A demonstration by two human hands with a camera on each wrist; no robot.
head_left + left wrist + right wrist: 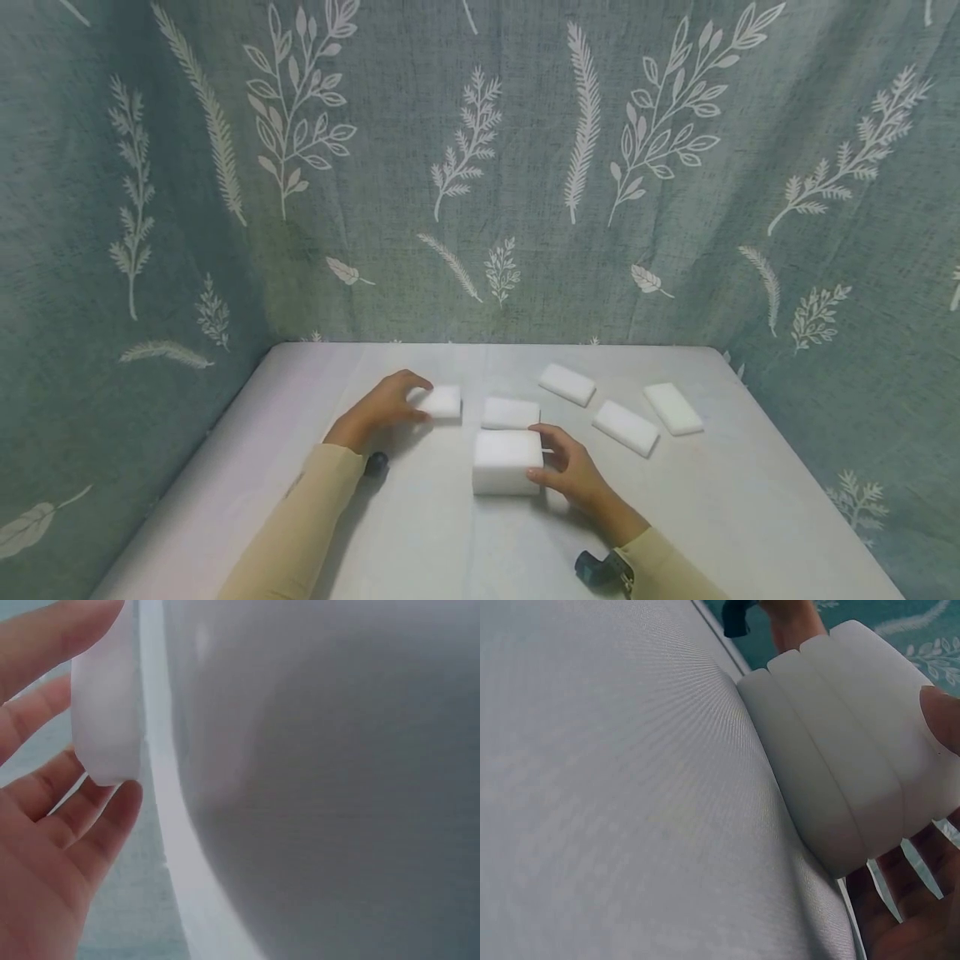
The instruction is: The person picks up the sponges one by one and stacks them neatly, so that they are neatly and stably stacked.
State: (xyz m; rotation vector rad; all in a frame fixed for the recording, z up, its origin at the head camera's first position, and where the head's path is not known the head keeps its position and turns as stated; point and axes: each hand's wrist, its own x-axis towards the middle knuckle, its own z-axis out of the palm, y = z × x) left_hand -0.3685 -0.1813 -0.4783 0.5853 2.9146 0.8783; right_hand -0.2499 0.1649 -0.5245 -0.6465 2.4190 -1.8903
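Note:
Several white rectangular bars with rounded edges, like soap bars, are on the table. My left hand (388,404) pinches one white bar (444,402) at its left end, thumb on the near side and fingers on the far side. In the left wrist view that bar (109,712) stands between thumb and fingers. My right hand (576,468) grips the right end of a stack of white bars (506,471). Several layers of this stack (847,742) show in the right wrist view, thumb near the top layer, fingers along the side.
Just behind the stack lies a single white bar (512,412). Three more lie to the right: one at the back (567,384), one nearer (626,428) and one farthest right (673,408). A leaf-patterned curtain (480,250) encloses the white table (420,542) behind and at both sides.

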